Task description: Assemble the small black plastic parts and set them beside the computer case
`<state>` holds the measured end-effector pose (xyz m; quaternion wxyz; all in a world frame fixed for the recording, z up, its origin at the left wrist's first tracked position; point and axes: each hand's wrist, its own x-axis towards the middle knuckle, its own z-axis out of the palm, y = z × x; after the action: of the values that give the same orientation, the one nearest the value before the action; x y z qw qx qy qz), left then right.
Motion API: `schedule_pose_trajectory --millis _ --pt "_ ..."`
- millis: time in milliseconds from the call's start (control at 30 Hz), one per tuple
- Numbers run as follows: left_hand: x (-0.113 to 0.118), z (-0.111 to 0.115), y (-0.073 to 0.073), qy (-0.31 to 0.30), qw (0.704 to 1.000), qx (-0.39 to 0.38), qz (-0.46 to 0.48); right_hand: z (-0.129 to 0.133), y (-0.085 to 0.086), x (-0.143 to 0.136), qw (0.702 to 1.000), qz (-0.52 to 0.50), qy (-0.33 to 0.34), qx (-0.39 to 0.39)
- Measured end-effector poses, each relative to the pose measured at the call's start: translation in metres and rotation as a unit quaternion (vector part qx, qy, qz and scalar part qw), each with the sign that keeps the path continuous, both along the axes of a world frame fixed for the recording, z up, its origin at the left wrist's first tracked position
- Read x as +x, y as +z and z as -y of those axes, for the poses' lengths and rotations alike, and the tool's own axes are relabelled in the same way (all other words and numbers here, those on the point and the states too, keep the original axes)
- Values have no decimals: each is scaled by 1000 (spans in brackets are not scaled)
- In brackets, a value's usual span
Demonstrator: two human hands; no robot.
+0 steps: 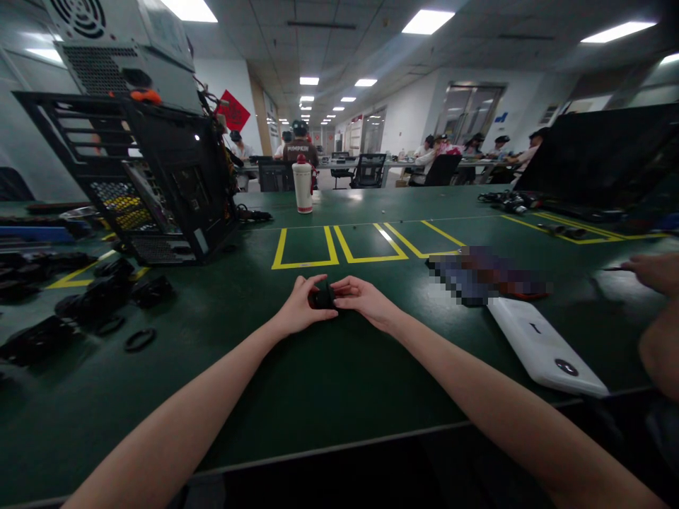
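Observation:
Just above the green tabletop (334, 375), a small black part (322, 297) sits between my two hands. Its exact kind is too dark to make out. My left hand (300, 309) curls thumb and fingers around its left side. From the right, the fingertips of my right hand (366, 300) pinch its edge, with the thumb below. Further left on the table lie a loose black ring (140, 340) and several black camera-like parts (39, 339).
An open computer case (180, 184) stands at left with a power supply on top. Yellow tape outlines (371, 259) and a white bottle (303, 185) are ahead. At right lie a white device (546, 346), a blurred-out item (482, 274) and another person's hand (655, 273).

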<state>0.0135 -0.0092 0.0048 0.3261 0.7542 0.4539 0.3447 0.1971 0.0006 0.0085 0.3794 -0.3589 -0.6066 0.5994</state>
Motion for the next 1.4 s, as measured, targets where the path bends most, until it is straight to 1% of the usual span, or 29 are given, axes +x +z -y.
schedule_pose_trajectory --millis 67,200,333,500,700,833,933,1033,1133,1233,1300,1400 --pt "0 0 1 -3 1000 -3 -1 1 1 0 1000 6 -2 1" --pt "-1 0 2 -7 1000 -11 -4 1 0 -2 999 18 -28 -12" --pt "-1 -1 1 -8 1000 -18 3 2 3 -2 999 23 -14 -28" --pt "-1 -2 -1 -2 1000 1 10 4 4 -2 1000 -3 5 3" --pt "-1 -2 0 -11 1000 5 -2 1 0 -8 999 -25 -42 12" --pt "-2 -3 -1 -14 1000 5 5 1 2 -7 999 -5 -29 -15" --pt "-2 -4 -2 -7 1000 7 17 3 3 -4 1000 20 -16 4" --pt "-2 -5 -1 -11 1000 -3 29 4 3 -5 1000 11 -17 24" --pt "-2 -3 1 -16 999 -14 32 4 2 -8 999 -8 -34 41" --pt "-2 -2 2 -16 999 -17 35 4 4 -9 999 -13 -34 23" --pt "-3 -2 2 -17 999 -16 35 4 5 -7 1000 3 -27 11" --pt "-3 -3 0 -12 999 -13 38 6 5 -5 998 45 -27 30"
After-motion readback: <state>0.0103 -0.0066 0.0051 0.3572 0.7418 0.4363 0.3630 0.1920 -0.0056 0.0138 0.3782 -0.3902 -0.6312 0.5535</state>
